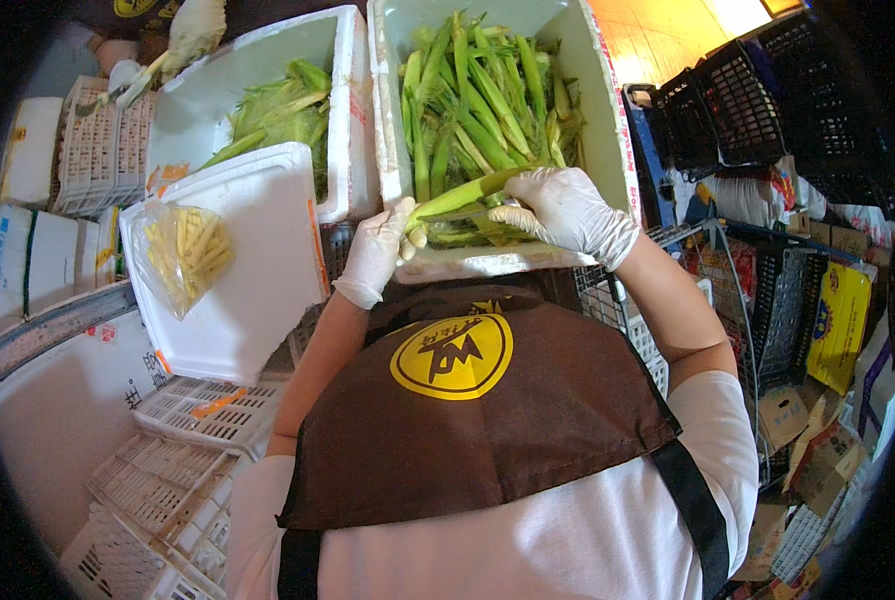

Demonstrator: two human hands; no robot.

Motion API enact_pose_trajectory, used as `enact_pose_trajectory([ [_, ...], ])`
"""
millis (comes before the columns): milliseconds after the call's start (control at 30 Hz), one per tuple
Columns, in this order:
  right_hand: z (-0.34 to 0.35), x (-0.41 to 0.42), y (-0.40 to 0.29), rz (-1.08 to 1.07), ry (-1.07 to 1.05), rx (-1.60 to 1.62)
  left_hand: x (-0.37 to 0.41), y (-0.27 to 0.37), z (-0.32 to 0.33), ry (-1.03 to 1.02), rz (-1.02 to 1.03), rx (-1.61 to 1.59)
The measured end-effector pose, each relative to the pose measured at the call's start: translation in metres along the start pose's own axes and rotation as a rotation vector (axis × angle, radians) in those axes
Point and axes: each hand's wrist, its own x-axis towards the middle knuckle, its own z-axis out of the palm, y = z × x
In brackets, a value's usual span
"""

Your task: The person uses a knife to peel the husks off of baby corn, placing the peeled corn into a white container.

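Both of my hands wear white gloves and meet over the near end of a white foam box (618, 112). A green husked ear (462, 193), which looks like baby corn, slants between them. My left hand (380, 244) pinches its lower left end. At its upper right end is my right hand (564, 210), curled around what looks like a small knife. A thin grey blade (455, 217) runs beneath the ear; the handle is hidden by the fingers. Long green husks and ears (485, 105) with fine silk fill the box below.
Left of my box, a second foam box (346, 112) holds more green husks (282, 112). A foam lid (260, 247) carries a clear plastic bag of pale yellow baby corn (189, 251). A co-worker's gloved hand (196, 34) holds a stalk. White crates (170, 480) and a wire rack (740, 315) flank me.
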Motion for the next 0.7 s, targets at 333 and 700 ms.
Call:
enact_pose_trajectory([
  [333,-0.001,-0.012,0.009,0.051,-0.021,-0.016,-0.010,0.001,-0.004,0.014,0.067,0.061],
  [700,-0.014,-0.029,0.021,0.084,-0.060,-0.130,-0.024,0.003,-0.009,-0.086,0.192,0.153],
])
